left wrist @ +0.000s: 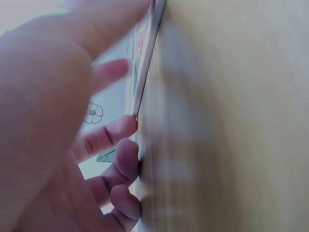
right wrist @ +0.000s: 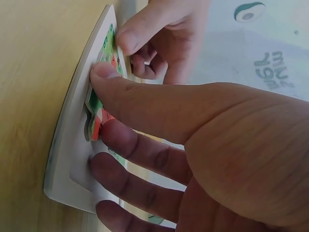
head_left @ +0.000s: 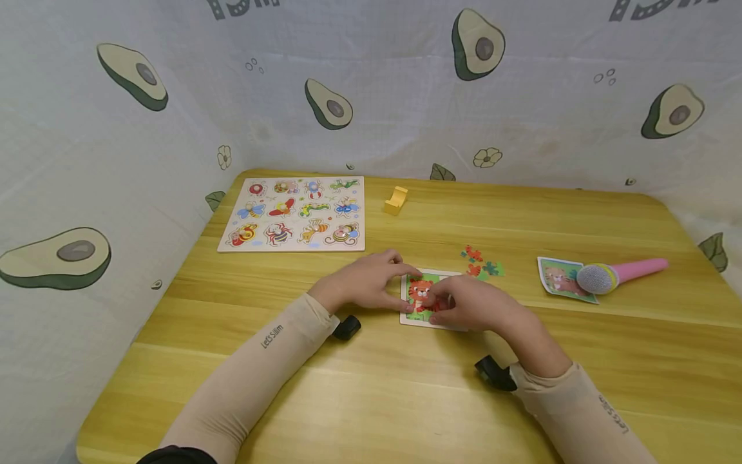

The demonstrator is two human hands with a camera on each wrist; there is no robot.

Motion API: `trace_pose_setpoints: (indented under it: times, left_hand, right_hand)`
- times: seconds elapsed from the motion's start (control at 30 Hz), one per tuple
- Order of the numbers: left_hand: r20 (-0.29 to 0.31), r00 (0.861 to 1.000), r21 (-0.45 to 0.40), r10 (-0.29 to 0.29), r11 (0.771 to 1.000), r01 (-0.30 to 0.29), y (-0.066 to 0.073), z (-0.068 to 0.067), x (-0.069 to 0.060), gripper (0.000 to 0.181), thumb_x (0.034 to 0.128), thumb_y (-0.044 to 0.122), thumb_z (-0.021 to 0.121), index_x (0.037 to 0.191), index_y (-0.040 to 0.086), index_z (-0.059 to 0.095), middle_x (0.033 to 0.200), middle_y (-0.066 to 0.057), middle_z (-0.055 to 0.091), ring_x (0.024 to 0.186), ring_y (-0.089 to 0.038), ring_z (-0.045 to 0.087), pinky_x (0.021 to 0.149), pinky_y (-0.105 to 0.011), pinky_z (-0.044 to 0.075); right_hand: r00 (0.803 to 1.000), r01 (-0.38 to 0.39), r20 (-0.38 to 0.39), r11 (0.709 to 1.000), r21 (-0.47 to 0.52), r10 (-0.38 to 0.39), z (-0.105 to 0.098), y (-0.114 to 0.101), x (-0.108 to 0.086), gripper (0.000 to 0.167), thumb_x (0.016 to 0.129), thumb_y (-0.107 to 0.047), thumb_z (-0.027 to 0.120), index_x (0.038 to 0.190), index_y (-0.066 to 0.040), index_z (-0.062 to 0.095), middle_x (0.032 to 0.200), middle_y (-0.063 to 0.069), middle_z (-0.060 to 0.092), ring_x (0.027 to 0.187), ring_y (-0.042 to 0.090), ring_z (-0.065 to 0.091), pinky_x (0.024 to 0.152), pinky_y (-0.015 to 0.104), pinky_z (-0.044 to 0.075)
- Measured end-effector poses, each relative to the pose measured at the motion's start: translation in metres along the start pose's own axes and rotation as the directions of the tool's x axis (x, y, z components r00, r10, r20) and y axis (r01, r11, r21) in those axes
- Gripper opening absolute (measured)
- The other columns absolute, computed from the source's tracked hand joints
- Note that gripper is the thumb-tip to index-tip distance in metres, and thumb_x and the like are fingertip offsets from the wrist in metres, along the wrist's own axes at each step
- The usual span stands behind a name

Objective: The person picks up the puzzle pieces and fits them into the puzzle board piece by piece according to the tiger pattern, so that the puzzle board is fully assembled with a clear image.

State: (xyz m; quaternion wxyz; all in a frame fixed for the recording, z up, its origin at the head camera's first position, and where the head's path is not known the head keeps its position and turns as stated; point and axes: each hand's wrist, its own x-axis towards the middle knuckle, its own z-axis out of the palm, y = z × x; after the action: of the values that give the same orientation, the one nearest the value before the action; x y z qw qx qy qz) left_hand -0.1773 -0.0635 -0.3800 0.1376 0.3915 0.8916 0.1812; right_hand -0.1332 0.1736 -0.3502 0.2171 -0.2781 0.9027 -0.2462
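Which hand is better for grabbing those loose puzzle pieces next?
Probably the right hand: it is nearer the loose pieces, which lie near the far right corner of the puzzle board. The left hand is farther away, at the board's left side.

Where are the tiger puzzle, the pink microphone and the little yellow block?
Tiger puzzle (head_left: 420,290): head view, on the tiger's face.
Pink microphone (head_left: 626,272): head view, on the handle, near its silver head.
Yellow block (head_left: 395,205): head view, on its near end.
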Motion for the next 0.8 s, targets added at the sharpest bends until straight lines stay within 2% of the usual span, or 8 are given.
trace_pose_setpoints:
  times: [0.13, 0.4, 0.47, 0.63, 0.8]
  left_hand:
    - [-0.001, 1.000, 0.015, -0.015, 1.000, 0.015, 0.0020, 0.0006, 0.0000, 0.063, 0.0883, 0.059, 0.070, 0.143, 0.032, 0.058, 0.129, -0.001, 0.046, 0.105, -0.015, 0.050, 0.088, -0.030, 0.044]
    - [-0.007, 0.999, -0.005, -0.040, 0.999, 0.040, 0.0037, 0.0016, -0.0003, 0.063, 0.0870, 0.060, 0.071, 0.142, 0.032, 0.059, 0.125, 0.001, 0.046, 0.101, -0.014, 0.050, 0.086, -0.029, 0.044]
    - [-0.011, 0.999, -0.008, -0.043, 0.999, 0.043, 0.0038, 0.0014, 0.0000, 0.063, 0.0869, 0.060, 0.071, 0.142, 0.032, 0.060, 0.125, 0.001, 0.046, 0.100, -0.014, 0.050, 0.086, -0.030, 0.044]
    - [-0.015, 0.998, -0.002, -0.053, 0.999, 0.053, 0.0050, 0.0001, -0.0005, 0.063, 0.0866, 0.060, 0.071, 0.142, 0.032, 0.059, 0.126, 0.001, 0.047, 0.102, -0.014, 0.050, 0.087, -0.030, 0.044]
    - [-0.007, 0.998, 0.001, -0.064, 0.998, 0.064, 0.0078, -0.0010, -0.0014, 0.062, 0.0868, 0.058, 0.072, 0.142, 0.032, 0.059, 0.127, 0.001, 0.047, 0.103, -0.014, 0.051, 0.087, -0.030, 0.044]
  right_hand:
    - [1.000, 0.029, 0.004, 1.000, -0.006, -0.029, -0.0017, 0.0005, -0.0004, 0.011, 0.089, -0.015, 0.078, 0.099, -0.015, 0.075, 0.077, -0.006, 0.059, 0.069, 0.013, 0.051, 0.064, 0.032, 0.045]
    - [0.999, 0.043, 0.015, 0.999, -0.002, -0.043, -0.0016, -0.0021, 0.0003, 0.006, 0.089, -0.013, 0.078, 0.095, -0.014, 0.075, 0.084, -0.008, 0.064, 0.072, 0.012, 0.055, 0.070, 0.033, 0.049]
    - [1.000, 0.028, 0.012, 1.000, 0.012, -0.028, -0.0010, -0.0019, 0.0013, 0.006, 0.089, -0.013, 0.078, 0.094, -0.014, 0.075, 0.084, -0.007, 0.065, 0.073, 0.012, 0.055, 0.070, 0.033, 0.049]
    - [0.999, -0.049, 0.023, 0.992, 0.120, 0.046, 0.0000, 0.0007, 0.0027, 0.007, 0.090, -0.013, 0.078, 0.096, -0.011, 0.075, 0.079, -0.003, 0.062, 0.071, 0.016, 0.053, 0.066, 0.034, 0.047]
    - [0.997, -0.064, 0.041, 0.987, 0.148, 0.059, 0.0004, 0.0034, 0.0020, 0.009, 0.090, -0.013, 0.077, 0.099, -0.011, 0.075, 0.078, -0.001, 0.060, 0.071, 0.017, 0.051, 0.066, 0.034, 0.045]
